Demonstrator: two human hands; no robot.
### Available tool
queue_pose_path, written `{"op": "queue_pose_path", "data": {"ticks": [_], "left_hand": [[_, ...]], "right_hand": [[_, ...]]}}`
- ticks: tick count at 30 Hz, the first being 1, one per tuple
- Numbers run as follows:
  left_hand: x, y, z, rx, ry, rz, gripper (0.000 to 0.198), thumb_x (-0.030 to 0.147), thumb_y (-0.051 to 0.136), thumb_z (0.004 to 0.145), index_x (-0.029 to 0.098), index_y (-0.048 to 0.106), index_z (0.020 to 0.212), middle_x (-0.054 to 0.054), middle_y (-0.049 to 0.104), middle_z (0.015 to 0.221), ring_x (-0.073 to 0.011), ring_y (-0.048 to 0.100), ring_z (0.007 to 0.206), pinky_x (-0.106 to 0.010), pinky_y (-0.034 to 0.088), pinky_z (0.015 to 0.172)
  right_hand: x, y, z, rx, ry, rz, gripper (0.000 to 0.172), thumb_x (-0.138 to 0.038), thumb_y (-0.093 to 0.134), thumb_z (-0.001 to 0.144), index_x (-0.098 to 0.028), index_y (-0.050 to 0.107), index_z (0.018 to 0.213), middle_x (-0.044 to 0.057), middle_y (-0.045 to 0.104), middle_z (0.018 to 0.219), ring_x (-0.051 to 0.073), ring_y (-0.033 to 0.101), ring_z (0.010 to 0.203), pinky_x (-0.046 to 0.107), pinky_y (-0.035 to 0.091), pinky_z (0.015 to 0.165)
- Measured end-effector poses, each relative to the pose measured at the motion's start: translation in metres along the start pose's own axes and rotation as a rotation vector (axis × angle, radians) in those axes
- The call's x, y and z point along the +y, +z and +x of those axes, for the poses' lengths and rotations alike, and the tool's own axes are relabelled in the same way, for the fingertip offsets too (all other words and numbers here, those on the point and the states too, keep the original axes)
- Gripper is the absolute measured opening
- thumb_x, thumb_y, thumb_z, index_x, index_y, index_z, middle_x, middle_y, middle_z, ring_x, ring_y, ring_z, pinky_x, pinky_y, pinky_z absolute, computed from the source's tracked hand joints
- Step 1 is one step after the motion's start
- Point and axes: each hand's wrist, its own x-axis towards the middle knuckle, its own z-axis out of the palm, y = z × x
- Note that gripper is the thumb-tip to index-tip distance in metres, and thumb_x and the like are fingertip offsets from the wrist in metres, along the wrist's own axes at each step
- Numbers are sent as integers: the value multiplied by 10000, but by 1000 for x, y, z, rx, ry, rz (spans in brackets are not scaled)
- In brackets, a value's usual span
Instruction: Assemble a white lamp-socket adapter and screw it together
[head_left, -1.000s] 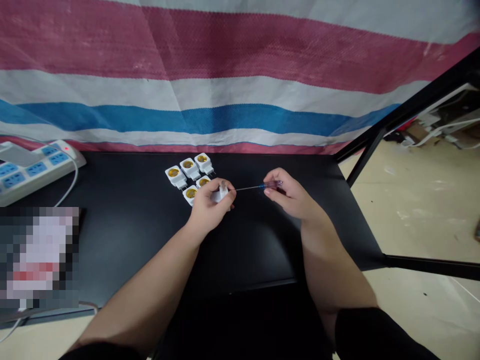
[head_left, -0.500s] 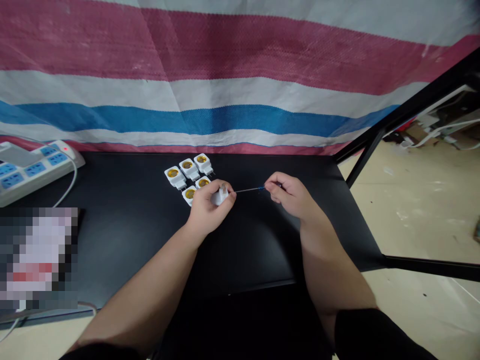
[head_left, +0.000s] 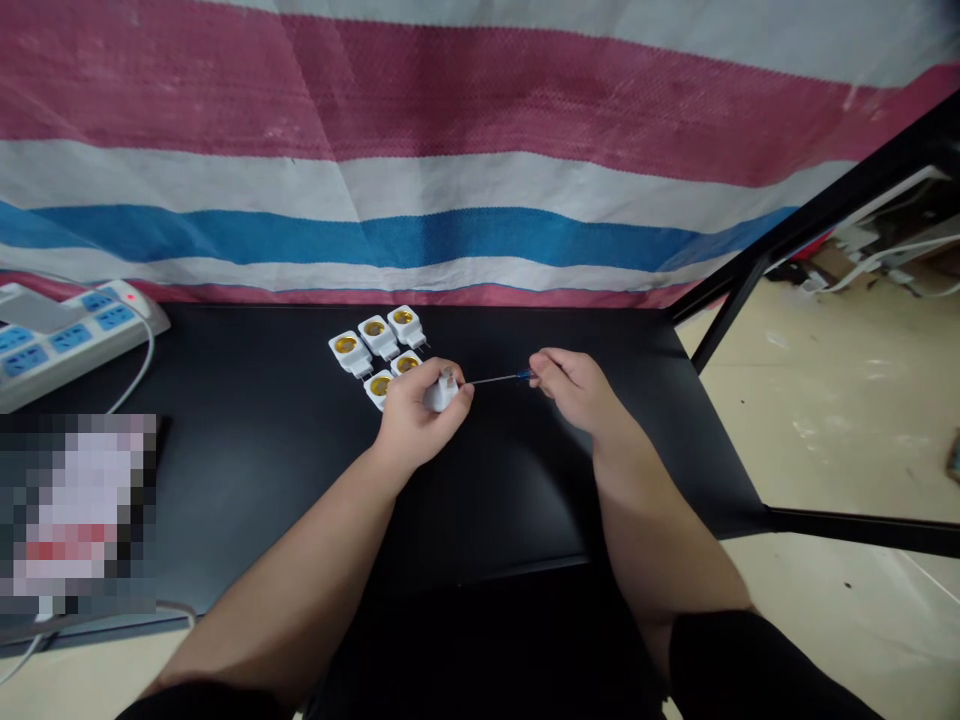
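In my left hand is a white plug-in lamp socket, its metal prongs pointing up beside the thumb. My right hand is closed round the blue handle of a screwdriver. The thin metal shaft runs level to the left, and its tip meets the socket at my left fingertips; the exact contact point is hidden. Just behind my left hand lie several more white plug-in sockets with brass-coloured round openings, in two rows. My left hand partly covers the nearest ones.
A white power strip with blue outlets and a lit red light lies at the left, a cable crossing it. Nearer me is a blurred-out flat object. A striped sheet hangs behind the black table; a black metal frame stands right.
My right hand has turned slightly on the screwdriver handle, its fingers rolling over and the forearm shifting a little left. My left hand keeps the socket in nearly the same place.
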Motion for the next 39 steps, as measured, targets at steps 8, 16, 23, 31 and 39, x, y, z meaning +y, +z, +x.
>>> {"op": "queue_pose_path", "data": {"ticks": [8, 16, 23, 31, 39], "left_hand": [[-4, 0, 0, -11, -82, -66, 137, 327, 751, 963, 216, 677, 933, 0, 682, 725, -140, 614, 564, -261, 460, 540], [5, -2, 2, -49, 110, 56, 71, 240, 772, 899, 210, 710, 885, -29, 730, 787, -153, 635, 654, -286, 500, 626], [4, -4, 5, -171, -280, -643, 493, 317, 913, 834, 281, 563, 1179, 5, 706, 946, -177, 731, 699, -255, 594, 503], [11, -13, 13, -27, -468, -951, 597, 555, 950, 820, 281, 531, 1145, -26, 718, 1040, -161, 765, 876, -169, 617, 568], [8, -11, 14, -30, -470, -919, 618, 623, 937, 835, 281, 568, 1194, -30, 736, 980, -159, 758, 814, -181, 612, 557]], "right_hand": [[-4, -2, -1, -36, -59, 22, 350, -579, 745, 1034, -230, 719, 1058, 0, 634, 829, 154, 547, 722, 313, 435, 668], [-3, -2, -1, -9, -5, 10, 469, -650, 673, 1063, -242, 615, 839, -40, 504, 654, 135, 440, 594, 308, 354, 574], [-14, -8, -5, -61, -111, -23, 272, -508, 777, 1014, -241, 733, 1038, -6, 652, 814, 151, 564, 703, 325, 464, 699], [-23, -5, -8, 156, -167, -68, 216, -460, 810, 936, -259, 766, 1003, -2, 671, 759, 163, 553, 636, 339, 455, 620], [-23, 7, -9, 89, -247, -83, 148, -386, 808, 971, -260, 769, 1038, 7, 696, 826, 167, 607, 697, 354, 508, 682]]}}
